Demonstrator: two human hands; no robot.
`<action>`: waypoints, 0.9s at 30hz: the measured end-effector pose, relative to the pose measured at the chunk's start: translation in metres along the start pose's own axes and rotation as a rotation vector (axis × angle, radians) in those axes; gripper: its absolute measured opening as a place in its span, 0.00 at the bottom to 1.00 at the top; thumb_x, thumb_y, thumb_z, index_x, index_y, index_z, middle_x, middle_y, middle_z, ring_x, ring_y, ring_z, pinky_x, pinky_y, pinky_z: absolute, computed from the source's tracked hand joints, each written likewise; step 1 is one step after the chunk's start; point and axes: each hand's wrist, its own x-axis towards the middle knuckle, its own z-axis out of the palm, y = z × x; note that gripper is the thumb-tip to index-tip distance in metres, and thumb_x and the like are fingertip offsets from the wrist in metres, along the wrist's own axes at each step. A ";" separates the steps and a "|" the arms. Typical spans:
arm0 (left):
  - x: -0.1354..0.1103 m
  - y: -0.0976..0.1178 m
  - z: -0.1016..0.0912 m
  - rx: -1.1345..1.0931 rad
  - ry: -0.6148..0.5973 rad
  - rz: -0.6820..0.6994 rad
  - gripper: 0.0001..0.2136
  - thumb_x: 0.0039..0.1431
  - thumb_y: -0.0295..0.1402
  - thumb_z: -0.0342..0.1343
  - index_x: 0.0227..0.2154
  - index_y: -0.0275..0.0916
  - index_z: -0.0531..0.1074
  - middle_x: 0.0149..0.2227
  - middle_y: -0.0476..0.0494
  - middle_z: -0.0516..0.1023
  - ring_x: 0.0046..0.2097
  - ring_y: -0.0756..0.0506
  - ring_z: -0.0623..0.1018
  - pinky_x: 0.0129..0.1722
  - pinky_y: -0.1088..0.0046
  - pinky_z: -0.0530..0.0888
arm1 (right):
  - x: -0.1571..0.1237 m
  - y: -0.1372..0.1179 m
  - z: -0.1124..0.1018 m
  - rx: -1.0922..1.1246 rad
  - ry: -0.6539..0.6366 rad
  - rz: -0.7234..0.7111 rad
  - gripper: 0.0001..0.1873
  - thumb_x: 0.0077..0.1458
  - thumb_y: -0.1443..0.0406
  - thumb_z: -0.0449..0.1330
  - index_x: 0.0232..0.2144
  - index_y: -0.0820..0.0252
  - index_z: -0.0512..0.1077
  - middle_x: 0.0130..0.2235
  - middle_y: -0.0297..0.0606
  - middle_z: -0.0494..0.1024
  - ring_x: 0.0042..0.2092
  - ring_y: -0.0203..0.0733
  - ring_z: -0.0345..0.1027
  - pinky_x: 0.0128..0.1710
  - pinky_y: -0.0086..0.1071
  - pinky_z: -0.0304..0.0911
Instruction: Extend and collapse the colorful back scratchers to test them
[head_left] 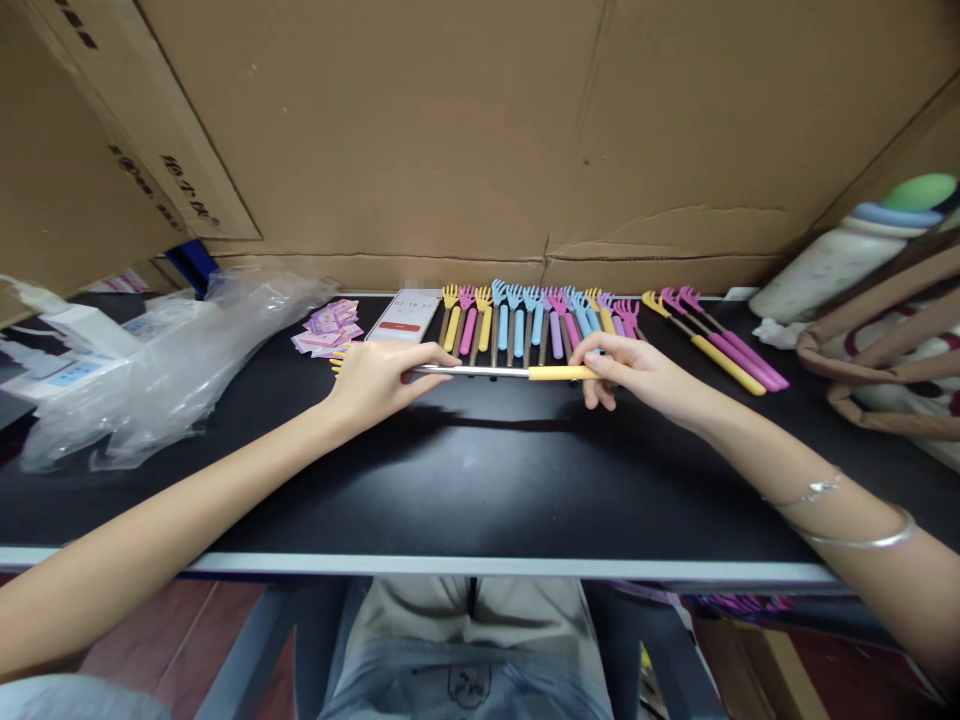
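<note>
A yellow back scratcher (559, 373) with a bare metal rod is stretched level between my two hands above the black table. My left hand (382, 380) is closed around its claw end, with yellow prongs poking out past the knuckles. At the other end, my right hand (622, 365) pinches the yellow grip between thumb and fingers. Behind them lies a row of back scratchers (516, 320) in yellow, pink, blue and purple, claws pointing away. Three longer back scratchers (720, 340), one yellow and two pink, rest to the right of that row.
A phone (405, 314) and a pile of small printed cards (328, 328) lie at the back left. Clear plastic bags (172, 360) and a power strip (82, 365) are further left. A bottle (832, 260) and a brown-strapped bag (885, 350) stand right. Cardboard (420, 130) walls the back.
</note>
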 end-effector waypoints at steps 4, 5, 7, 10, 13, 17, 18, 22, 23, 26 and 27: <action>0.000 0.001 -0.001 0.009 -0.005 0.011 0.08 0.60 0.40 0.56 0.36 0.45 0.77 0.31 0.55 0.81 0.24 0.54 0.73 0.26 0.80 0.63 | -0.001 0.000 0.000 0.017 -0.027 0.021 0.22 0.55 0.47 0.56 0.36 0.60 0.64 0.18 0.30 0.70 0.21 0.33 0.63 0.22 0.28 0.59; 0.000 0.001 -0.001 0.015 -0.006 0.011 0.08 0.60 0.40 0.55 0.36 0.45 0.77 0.31 0.54 0.81 0.24 0.54 0.73 0.26 0.80 0.63 | -0.001 0.000 0.000 0.011 -0.030 0.019 0.22 0.56 0.47 0.56 0.36 0.60 0.65 0.18 0.29 0.69 0.20 0.32 0.62 0.22 0.28 0.59; 0.000 0.002 -0.001 0.026 -0.004 0.011 0.08 0.60 0.40 0.55 0.36 0.45 0.77 0.31 0.54 0.81 0.25 0.53 0.74 0.26 0.79 0.63 | -0.002 -0.001 -0.001 -0.015 -0.027 0.008 0.21 0.56 0.49 0.56 0.37 0.61 0.65 0.17 0.27 0.67 0.20 0.31 0.60 0.24 0.27 0.59; 0.001 0.003 -0.001 0.044 0.004 -0.004 0.08 0.60 0.40 0.55 0.35 0.45 0.77 0.31 0.54 0.81 0.25 0.53 0.74 0.25 0.79 0.62 | -0.003 0.000 -0.002 -0.051 -0.031 -0.005 0.18 0.54 0.53 0.60 0.39 0.61 0.65 0.18 0.25 0.67 0.21 0.29 0.60 0.25 0.26 0.59; 0.001 0.003 -0.001 0.055 0.003 -0.035 0.07 0.60 0.39 0.56 0.35 0.45 0.77 0.30 0.54 0.81 0.25 0.53 0.74 0.25 0.79 0.62 | -0.002 0.003 -0.003 -0.049 -0.048 -0.006 0.19 0.52 0.55 0.63 0.40 0.60 0.64 0.21 0.26 0.69 0.23 0.29 0.62 0.25 0.26 0.60; 0.000 0.002 0.000 0.058 -0.008 -0.050 0.07 0.59 0.39 0.56 0.35 0.45 0.77 0.30 0.53 0.81 0.25 0.53 0.74 0.26 0.79 0.62 | -0.001 0.006 -0.004 -0.044 -0.059 0.001 0.18 0.53 0.55 0.61 0.38 0.60 0.64 0.22 0.29 0.71 0.24 0.31 0.65 0.25 0.26 0.61; 0.000 0.001 0.000 0.057 -0.008 -0.049 0.07 0.59 0.39 0.56 0.35 0.45 0.77 0.30 0.53 0.81 0.25 0.52 0.74 0.26 0.79 0.62 | -0.001 0.006 -0.004 -0.045 -0.060 0.001 0.18 0.54 0.54 0.61 0.38 0.60 0.64 0.23 0.30 0.72 0.25 0.31 0.66 0.25 0.26 0.61; 0.000 0.000 0.000 0.041 -0.020 -0.036 0.08 0.60 0.40 0.55 0.35 0.44 0.77 0.30 0.53 0.81 0.26 0.52 0.75 0.26 0.79 0.63 | -0.001 0.005 -0.003 -0.031 -0.080 -0.003 0.18 0.55 0.54 0.60 0.38 0.60 0.63 0.23 0.31 0.74 0.24 0.31 0.66 0.24 0.26 0.61; 0.000 -0.001 -0.001 0.034 -0.024 -0.031 0.09 0.60 0.41 0.55 0.35 0.44 0.77 0.30 0.52 0.81 0.26 0.52 0.75 0.26 0.79 0.63 | -0.001 0.004 -0.003 -0.025 -0.089 -0.001 0.18 0.55 0.53 0.60 0.38 0.60 0.63 0.23 0.32 0.74 0.23 0.31 0.66 0.23 0.26 0.61; 0.000 -0.001 -0.001 0.019 -0.026 -0.020 0.10 0.60 0.42 0.54 0.35 0.44 0.77 0.30 0.52 0.81 0.25 0.52 0.75 0.27 0.79 0.64 | -0.002 0.003 -0.002 -0.011 -0.121 0.010 0.18 0.56 0.53 0.59 0.37 0.61 0.63 0.23 0.32 0.74 0.21 0.30 0.65 0.22 0.26 0.60; 0.000 -0.001 -0.002 0.017 -0.026 -0.018 0.10 0.60 0.42 0.54 0.35 0.44 0.77 0.30 0.52 0.81 0.25 0.52 0.75 0.27 0.79 0.64 | -0.002 0.003 -0.003 -0.007 -0.129 0.011 0.18 0.56 0.53 0.59 0.37 0.61 0.63 0.23 0.32 0.74 0.21 0.31 0.65 0.22 0.26 0.61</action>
